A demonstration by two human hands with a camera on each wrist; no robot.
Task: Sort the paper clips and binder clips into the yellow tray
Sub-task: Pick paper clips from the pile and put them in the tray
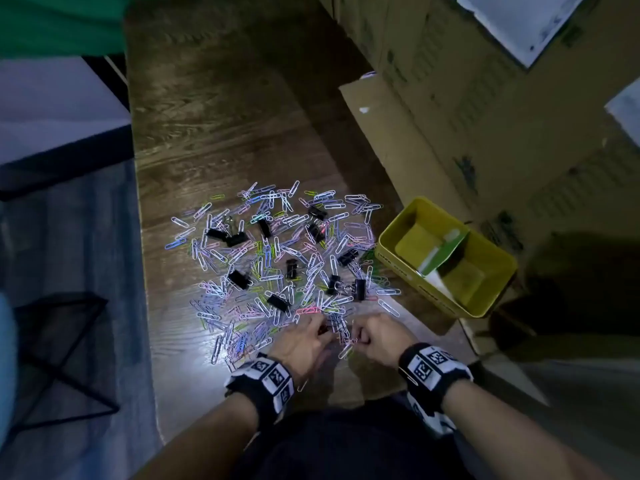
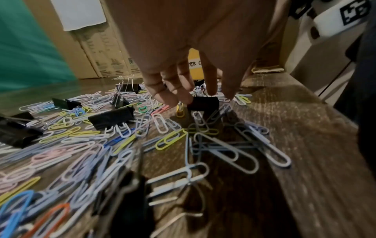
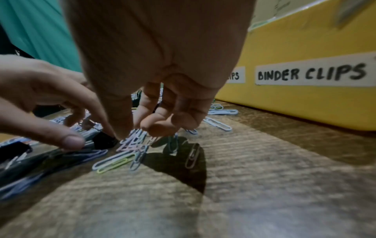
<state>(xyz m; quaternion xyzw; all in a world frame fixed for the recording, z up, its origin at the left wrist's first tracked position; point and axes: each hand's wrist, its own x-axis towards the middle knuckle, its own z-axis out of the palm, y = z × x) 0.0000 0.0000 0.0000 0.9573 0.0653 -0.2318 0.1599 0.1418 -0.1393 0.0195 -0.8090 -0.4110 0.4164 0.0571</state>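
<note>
A heap of coloured paper clips [image 1: 277, 258] mixed with black binder clips [image 1: 239, 278] covers the wooden table [image 1: 214, 133]. The yellow tray [image 1: 391, 261], split by a green divider [image 1: 446, 251], stands to the right of the heap; its wall [image 3: 305, 99] carries a "BINDER CLIPS" label. My left hand [image 1: 320, 332] works at the heap's near edge, and its fingers [image 2: 173, 93] and thumb pinch a black binder clip [image 2: 205, 104] on the table. Close beside it, my right hand [image 1: 360, 336] pinches a small bunch of paper clips [image 3: 134, 141] between thumb and curled fingers [image 3: 162, 127].
Cardboard boxes [image 1: 485, 98] stand behind and to the right of the tray. A flat cardboard sheet [image 1: 388, 133] lies on the table behind it. The table's left edge drops to a blue floor with a black wire frame [image 1: 62, 358]. Bare wood shows beyond the heap.
</note>
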